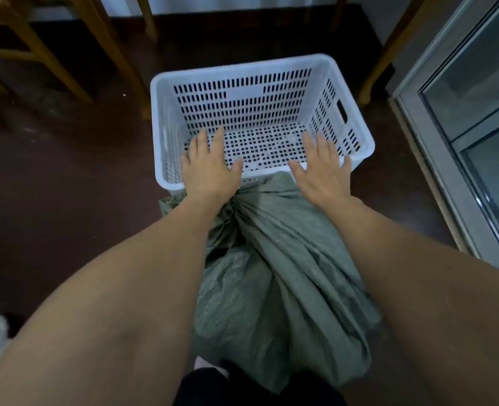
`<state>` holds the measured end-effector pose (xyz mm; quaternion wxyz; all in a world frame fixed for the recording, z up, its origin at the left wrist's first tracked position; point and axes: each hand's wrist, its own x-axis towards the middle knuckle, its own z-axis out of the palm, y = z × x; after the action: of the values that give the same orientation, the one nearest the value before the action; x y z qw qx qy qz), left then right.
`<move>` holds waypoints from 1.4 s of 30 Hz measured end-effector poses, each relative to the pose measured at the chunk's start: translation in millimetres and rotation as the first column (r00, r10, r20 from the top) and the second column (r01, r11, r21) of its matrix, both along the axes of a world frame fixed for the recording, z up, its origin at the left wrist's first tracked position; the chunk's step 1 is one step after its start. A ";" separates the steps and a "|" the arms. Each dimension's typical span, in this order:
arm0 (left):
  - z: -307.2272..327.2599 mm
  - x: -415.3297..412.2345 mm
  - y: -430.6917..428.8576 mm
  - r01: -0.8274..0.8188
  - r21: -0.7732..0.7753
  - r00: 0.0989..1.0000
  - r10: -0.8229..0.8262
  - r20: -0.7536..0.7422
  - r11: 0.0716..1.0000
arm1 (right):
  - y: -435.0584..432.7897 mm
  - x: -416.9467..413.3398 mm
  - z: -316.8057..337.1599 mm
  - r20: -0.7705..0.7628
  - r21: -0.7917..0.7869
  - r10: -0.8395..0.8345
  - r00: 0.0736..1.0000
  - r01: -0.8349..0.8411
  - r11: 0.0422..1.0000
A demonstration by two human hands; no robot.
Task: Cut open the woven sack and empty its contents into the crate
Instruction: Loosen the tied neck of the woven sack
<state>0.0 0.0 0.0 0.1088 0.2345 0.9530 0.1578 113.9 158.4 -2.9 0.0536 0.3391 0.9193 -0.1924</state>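
Grey-green woven sack [283, 259] lies on the dark floor [66, 200], gathered neck against the near rim of the white perforated plastic crate [260, 112]. No legible markings. Left hand [205, 168] and right hand [322, 168] both spread flat, fingers apart, holding nothing, above the crate's near edge. Wooden chair legs [119, 54] stand beside the crate at left; glass-fronted cabinet [470, 127] nearby at right.

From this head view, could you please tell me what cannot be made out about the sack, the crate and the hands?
- Woven sack: tied shut, so its contents are hidden; its lower end is covered by the forearms and dark clothing.
- White crate: the near rim is hidden behind the left hand, the right hand and the sack's neck.
- Both hands are open and spread; whether they touch the crate is unclear.
- No cutting tool is visible.
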 end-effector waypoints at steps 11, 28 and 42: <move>-73.0 20.3 -25.7 0.193 -0.269 0.955 -0.117 0.273 0.944 | -39.8 15.2 -70.5 0.243 -0.128 0.313 0.918 -0.289 0.949; -55.9 22.3 -36.0 -0.052 -0.033 0.864 0.061 0.500 0.998 | -41.3 16.7 -49.9 0.082 0.120 0.059 0.995 -0.069 0.990; -18.1 59.9 -25.1 -0.458 -0.094 0.364 0.283 0.887 0.884 | -72.0 58.0 -26.6 0.060 -0.320 -0.035 0.998 0.052 0.946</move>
<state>59.9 -25.1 -18.1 0.5265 -0.0946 0.7662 0.3560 171.9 86.4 -29.5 0.1285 0.3509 0.8663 -0.3316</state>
